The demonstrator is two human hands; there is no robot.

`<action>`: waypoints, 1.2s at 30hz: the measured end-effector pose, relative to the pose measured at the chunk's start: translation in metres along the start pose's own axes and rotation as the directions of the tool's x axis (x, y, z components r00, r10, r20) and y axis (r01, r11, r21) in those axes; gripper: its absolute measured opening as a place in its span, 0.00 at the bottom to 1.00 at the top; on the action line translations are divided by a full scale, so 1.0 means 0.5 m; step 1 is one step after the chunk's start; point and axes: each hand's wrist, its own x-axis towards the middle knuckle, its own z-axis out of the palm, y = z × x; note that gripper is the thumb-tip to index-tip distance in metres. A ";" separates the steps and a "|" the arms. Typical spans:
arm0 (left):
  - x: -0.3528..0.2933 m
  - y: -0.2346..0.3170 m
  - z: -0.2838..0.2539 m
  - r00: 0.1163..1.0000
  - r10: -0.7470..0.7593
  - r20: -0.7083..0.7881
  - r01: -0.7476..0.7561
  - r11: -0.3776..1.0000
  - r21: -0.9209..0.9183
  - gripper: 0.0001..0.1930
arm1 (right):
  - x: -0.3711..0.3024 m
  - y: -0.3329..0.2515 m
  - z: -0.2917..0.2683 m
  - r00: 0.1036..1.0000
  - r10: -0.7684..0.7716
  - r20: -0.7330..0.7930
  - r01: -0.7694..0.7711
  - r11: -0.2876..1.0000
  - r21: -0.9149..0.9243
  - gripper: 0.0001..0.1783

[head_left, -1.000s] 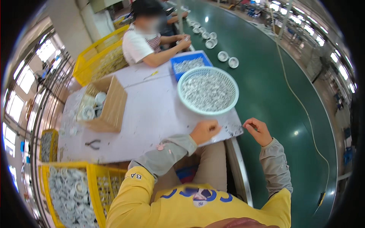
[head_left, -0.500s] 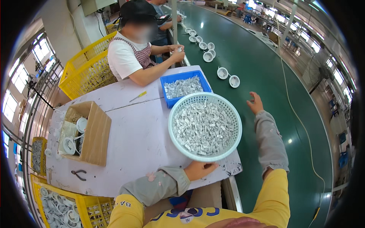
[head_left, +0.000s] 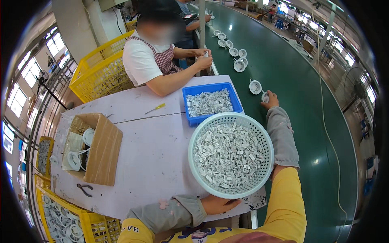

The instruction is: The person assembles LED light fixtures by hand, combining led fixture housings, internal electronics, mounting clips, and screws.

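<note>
The right hand point(head_left: 270, 99) is stretched far out with its fingers closed on a small white round part point(head_left: 266, 97) on the green conveyor belt point(head_left: 308, 121), so the pick seems just begun, while the left hand point(head_left: 219, 203), fingers spread, steadies the full white round plastic basket point(head_left: 231, 156) at the near table point(head_left: 150, 162) edge.

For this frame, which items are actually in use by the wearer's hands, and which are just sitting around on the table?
In use:
- right hand on a round white part on the green conveyor belt
- left hand at the rim of the white round basket of small grey pieces

Lying about:
- blue bin
- cardboard box
- pliers
- yellow-handled screwdriver
</note>
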 end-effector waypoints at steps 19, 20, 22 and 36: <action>-0.012 -0.037 0.034 0.996 -0.065 -0.067 0.064 0.998 -0.019 0.08 | -0.698 -0.062 -0.468 0.928 -0.198 -0.316 0.326 0.842 0.430 0.40; -0.016 -0.044 0.039 0.990 -0.096 -0.100 0.094 0.995 -0.016 0.08 | -0.740 -0.077 -0.491 0.934 -0.171 -0.313 0.301 0.849 0.434 0.40; -0.020 -0.042 0.038 0.982 -0.156 -0.109 0.150 0.987 -0.065 0.08 | -0.807 -0.097 -0.522 0.900 -0.313 -0.305 0.414 0.832 0.368 0.41; -0.187 0.101 0.094 0.906 -0.228 -0.357 0.052 0.896 -0.441 0.10 | -0.959 -0.216 -0.474 0.745 -0.653 -0.139 0.584 0.537 0.609 0.42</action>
